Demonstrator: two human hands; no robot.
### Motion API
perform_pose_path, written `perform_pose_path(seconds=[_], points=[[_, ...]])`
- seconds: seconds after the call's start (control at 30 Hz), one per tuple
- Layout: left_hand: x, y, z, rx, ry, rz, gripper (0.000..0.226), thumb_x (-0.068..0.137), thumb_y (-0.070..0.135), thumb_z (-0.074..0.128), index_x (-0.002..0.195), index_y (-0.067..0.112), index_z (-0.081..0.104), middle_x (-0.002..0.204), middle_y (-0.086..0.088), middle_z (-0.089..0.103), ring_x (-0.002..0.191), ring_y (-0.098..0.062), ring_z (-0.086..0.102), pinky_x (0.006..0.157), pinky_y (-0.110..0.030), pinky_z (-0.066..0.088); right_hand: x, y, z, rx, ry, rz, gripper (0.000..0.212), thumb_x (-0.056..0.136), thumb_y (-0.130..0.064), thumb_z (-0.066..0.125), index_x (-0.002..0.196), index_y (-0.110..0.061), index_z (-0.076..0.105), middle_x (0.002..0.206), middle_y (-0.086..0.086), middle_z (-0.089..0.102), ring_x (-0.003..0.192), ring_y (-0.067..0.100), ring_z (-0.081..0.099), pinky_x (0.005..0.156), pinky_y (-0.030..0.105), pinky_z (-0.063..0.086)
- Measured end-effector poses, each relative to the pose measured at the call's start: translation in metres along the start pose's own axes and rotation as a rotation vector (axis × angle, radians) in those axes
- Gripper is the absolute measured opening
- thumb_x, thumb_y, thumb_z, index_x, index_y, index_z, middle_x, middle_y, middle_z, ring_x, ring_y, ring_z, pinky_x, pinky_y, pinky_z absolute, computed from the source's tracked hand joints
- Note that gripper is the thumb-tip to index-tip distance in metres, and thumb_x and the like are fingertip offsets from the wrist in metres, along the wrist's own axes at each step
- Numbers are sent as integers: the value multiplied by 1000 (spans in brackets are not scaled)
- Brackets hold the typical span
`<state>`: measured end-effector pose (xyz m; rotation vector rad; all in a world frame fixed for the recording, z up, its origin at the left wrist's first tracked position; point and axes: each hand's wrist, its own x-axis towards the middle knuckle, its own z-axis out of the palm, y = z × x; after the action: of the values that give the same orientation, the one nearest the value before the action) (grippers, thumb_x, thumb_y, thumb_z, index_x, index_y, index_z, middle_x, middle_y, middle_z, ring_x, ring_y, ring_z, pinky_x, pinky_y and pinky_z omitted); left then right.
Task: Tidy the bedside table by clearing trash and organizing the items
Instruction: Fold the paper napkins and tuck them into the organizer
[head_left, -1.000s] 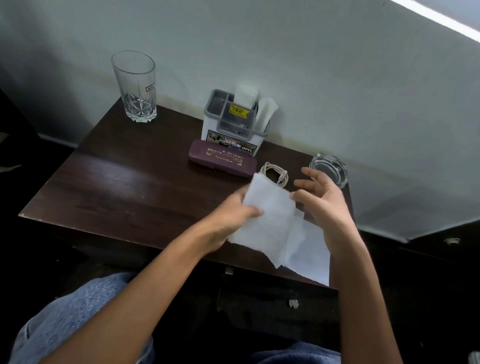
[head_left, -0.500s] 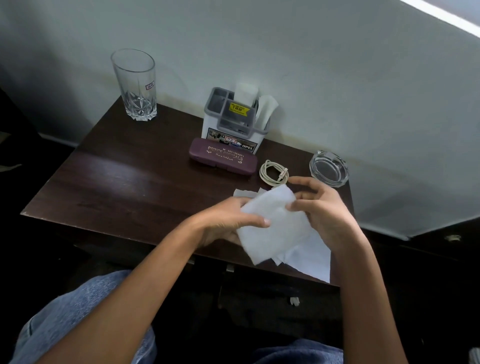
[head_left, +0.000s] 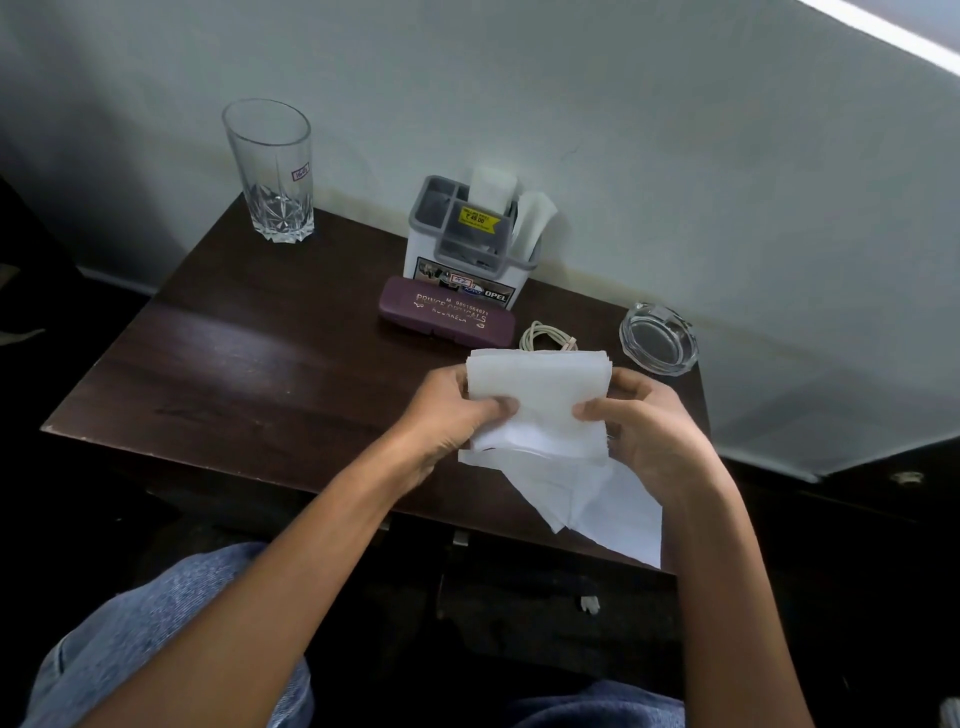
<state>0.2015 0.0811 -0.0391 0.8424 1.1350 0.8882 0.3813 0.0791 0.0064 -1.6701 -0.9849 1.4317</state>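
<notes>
You held the tissue stack (head_left: 540, 395) between both hands, just above the tabletop (head_left: 260, 374) near its front edge, long side running left to right. Your left hand (head_left: 441, 415) and right hand (head_left: 649, 431) faced each other, fingers pinching opposite edges, thumbs on top. The organizer (head_left: 418, 254) stood beyond against the wall, nearer your left hand.

Glass (head_left: 270, 171) stood at table (head_left: 234, 374) back-left corner. Caddy (head_left: 467, 244) was mid-back against the wall, case (head_left: 447, 312) just before it. Cable (head_left: 545, 338) lay right of case, ashtray (head_left: 658, 338) further right. Tissues (head_left: 540, 400) were before cable, over loose sheets (head_left: 613, 509) at the front-right edge.
</notes>
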Motion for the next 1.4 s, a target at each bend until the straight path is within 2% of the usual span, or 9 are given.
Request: perform_pose_path(seconds=[0.17, 0.3, 0.43, 0.6, 0.7, 0.8, 0.97, 1.17, 1.4], points=[[-1, 3, 1, 7, -10, -8, 17, 90, 8, 58, 89, 25, 61, 90, 4, 66, 79, -9, 63, 66, -26, 53, 1, 0, 0, 38, 68, -31, 23, 73, 17, 57, 81, -1, 68, 84, 16, 67, 81, 33, 62, 75, 42, 53], [-4, 6, 4, 44, -57, 15, 25, 92, 5, 50, 90, 20, 69, 103, -3, 66, 83, -14, 59, 66, -26, 53, 1, -2, 1, 57, 117, -88, 35, 77, 19, 41, 66, -4, 66, 75, 11, 64, 72, 23, 56, 64, 32, 48], [-3, 6, 3, 66, 21, 77, 38, 91, -2, 42, 72, 20, 66, 94, 1, 66, 81, -14, 57, 57, -17, 50, 0, -3, -1, 41, 97, -112, 40, 85, 14, 37, 67, -8, 65, 89, 13, 62, 84, 25, 57, 57, 30, 55], [-1, 4, 2, 145, 173, 143, 41, 90, -3, 40, 70, 20, 68, 91, 5, 67, 80, -14, 58, 64, -22, 48, 0, -3, 4, 71, 71, -127, 36, 87, 5, 36, 74, -4, 68, 97, 19, 63, 85, 26, 59, 55, 32, 55], [0, 8, 1, 134, 239, 119, 38, 89, 3, 38, 73, 16, 70, 91, 3, 68, 77, -14, 57, 68, -27, 49, -1, -3, 8, 96, 118, -147, 25, 86, -5, 45, 82, 0, 69, 93, 18, 67, 82, 26, 63, 60, 37, 56], [1, 11, -1, 80, 285, 101, 26, 88, 12, 49, 80, 16, 73, 90, -1, 71, 74, -13, 61, 70, -32, 53, -1, 0, 12, -59, 228, -226, 9, 81, -3, 64, 86, -4, 71, 89, 17, 70, 83, 26, 66, 58, 29, 56], [6, 12, -7, -9, 344, 99, 18, 85, 7, 60, 89, 19, 74, 91, 6, 71, 83, -10, 67, 83, -36, 57, -2, -5, 29, -89, 298, -289, 19, 79, 7, 64, 88, -8, 70, 86, 17, 70, 79, 25, 67, 56, 24, 56], [1, 21, -18, -54, 676, 293, 31, 85, 0, 48, 106, 18, 63, 108, 4, 63, 97, -7, 57, 85, -20, 42, 24, -68, 61, -120, 319, -461, 20, 77, 11, 63, 94, 0, 68, 81, 15, 66, 69, 23, 64, 53, 23, 56], [1, 25, -20, -204, 584, 209, 31, 84, 1, 47, 87, 30, 59, 100, 7, 64, 95, -8, 59, 85, -21, 46, 95, -142, 118, -299, 299, -489, 22, 76, 13, 60, 91, -3, 65, 99, 17, 59, 75, 25, 64, 46, 19, 54]])
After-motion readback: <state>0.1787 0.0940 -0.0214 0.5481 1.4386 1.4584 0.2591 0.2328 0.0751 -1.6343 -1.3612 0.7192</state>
